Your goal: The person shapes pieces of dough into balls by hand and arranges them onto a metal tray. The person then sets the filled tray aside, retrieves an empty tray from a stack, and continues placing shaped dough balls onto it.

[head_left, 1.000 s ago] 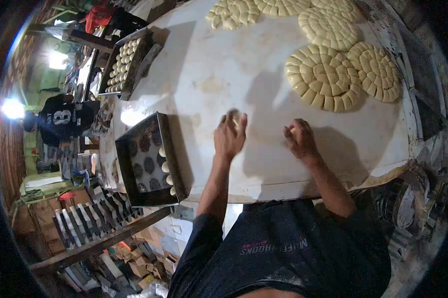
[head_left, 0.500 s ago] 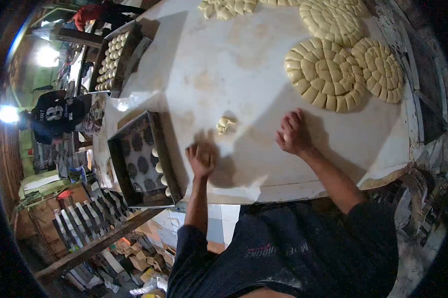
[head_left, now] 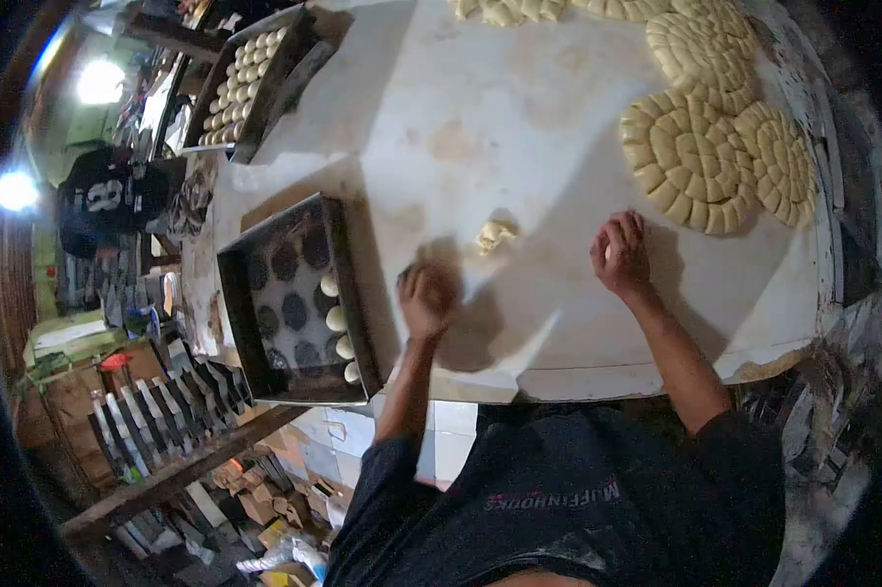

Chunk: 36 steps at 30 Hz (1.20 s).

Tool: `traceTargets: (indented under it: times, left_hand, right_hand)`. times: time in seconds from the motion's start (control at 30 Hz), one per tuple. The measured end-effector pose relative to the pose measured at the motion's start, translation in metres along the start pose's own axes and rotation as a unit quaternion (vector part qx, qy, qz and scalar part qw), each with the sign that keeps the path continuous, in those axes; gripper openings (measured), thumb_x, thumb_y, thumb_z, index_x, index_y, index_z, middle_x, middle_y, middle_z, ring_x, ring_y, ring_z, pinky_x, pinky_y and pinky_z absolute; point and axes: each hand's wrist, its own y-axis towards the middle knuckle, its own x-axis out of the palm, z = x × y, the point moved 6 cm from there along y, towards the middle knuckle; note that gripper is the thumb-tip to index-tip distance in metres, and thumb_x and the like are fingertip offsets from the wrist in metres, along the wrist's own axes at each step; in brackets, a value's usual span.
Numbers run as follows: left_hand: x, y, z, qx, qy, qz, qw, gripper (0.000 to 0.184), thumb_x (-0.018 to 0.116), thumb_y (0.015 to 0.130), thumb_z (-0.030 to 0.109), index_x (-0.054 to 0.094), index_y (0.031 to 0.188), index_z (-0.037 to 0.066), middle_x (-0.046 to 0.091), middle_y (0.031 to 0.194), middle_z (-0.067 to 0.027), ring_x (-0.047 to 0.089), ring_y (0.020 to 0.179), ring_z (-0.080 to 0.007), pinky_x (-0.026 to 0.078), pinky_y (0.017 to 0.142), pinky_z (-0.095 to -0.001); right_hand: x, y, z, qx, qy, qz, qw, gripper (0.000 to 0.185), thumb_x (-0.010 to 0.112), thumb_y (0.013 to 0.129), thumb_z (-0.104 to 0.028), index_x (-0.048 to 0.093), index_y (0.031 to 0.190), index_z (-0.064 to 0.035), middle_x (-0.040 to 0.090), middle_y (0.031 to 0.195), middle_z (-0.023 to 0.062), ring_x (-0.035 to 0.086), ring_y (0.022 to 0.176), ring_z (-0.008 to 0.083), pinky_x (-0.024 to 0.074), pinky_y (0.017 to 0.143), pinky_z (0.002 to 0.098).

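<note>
My left hand (head_left: pixel 428 296) is on the white tabletop (head_left: pixel 451 201), fingers curled down and blurred by motion. Whatever lies beneath its palm is hidden. To the right, my right hand (head_left: pixel 620 252) is curled against the table, with a small pale bit that looks like dough showing between thumb and fingers. A torn lump of dough (head_left: pixel 496 235) lies between the hands, touching neither. Left of my left hand stands a dark metal tray (head_left: pixel 361 293). Several round dough balls (head_left: pixel 336 318) line its near right side, and dark round marks cover its bottom.
Large coiled rounds of cut dough (head_left: pixel 693 161) lie at the table's far right. Another tray full of dough balls (head_left: pixel 248 73) stands at the far left. A person in a dark shirt (head_left: pixel 104 199) is beyond the table's left edge. A wooden beam (head_left: pixel 182 474) runs below.
The camera has turned left, so the table's contents appear farther right and more of the dough balls in the near tray show. Both hands stay curled at the table near the lump.
</note>
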Motion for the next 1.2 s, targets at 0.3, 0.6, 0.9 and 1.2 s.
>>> traceTargets:
  times: [0.3,0.6,0.9,1.2]
  left_hand:
    - [0.009,-0.081,0.037,0.027,-0.147,-0.204,0.968,0.041,0.047,0.093,0.013,0.049,0.133,0.007,0.049,0.134,-0.0159,0.043,0.128,-0.0318,0.031,0.11,-0.0412]
    - [-0.113,0.049,-0.175,-0.142,-0.121,0.028,0.982,0.051,0.068,0.08,0.01,0.049,0.126,0.002,0.058,0.109,-0.0247,0.057,0.099,-0.0403,0.049,0.083,-0.0416]
    - [-0.13,0.056,-0.207,-0.169,-0.132,0.009,0.977,0.111,0.083,0.063,0.021,0.014,0.143,-0.009,0.048,0.123,-0.0309,0.051,0.11,-0.0438,0.044,0.093,-0.0448]
    - [-0.097,0.159,-0.053,-0.045,-0.248,-0.057,0.966,0.054,0.076,0.072,0.022,0.054,0.119,0.004,0.059,0.103,-0.0162,0.06,0.092,-0.0276,0.05,0.08,-0.0378]
  right_hand:
    - [0.01,-0.058,-0.058,0.063,-0.009,-0.065,0.996,0.011,0.054,0.084,-0.009,0.057,0.09,-0.0004,0.058,0.098,0.0179,0.053,0.101,0.0392,0.0402,0.094,0.0512]
    - [0.079,0.041,-0.148,0.24,0.266,-0.151,0.921,0.022,0.052,0.091,-0.016,0.061,0.1,0.0022,0.063,0.092,0.0161,0.063,0.086,0.028,0.0498,0.08,0.0381]
    - [0.236,0.187,-0.361,-0.175,0.051,-0.18,0.967,0.032,0.07,0.077,-0.02,0.063,0.103,-0.0037,0.061,0.111,0.0134,0.052,0.115,0.0322,0.0274,0.108,0.0547]
    - [0.061,0.078,-0.157,0.085,0.064,0.098,0.989,0.014,0.065,0.076,-0.01,0.063,0.086,-0.0002,0.06,0.091,0.0142,0.057,0.09,0.031,0.0478,0.079,0.0417]
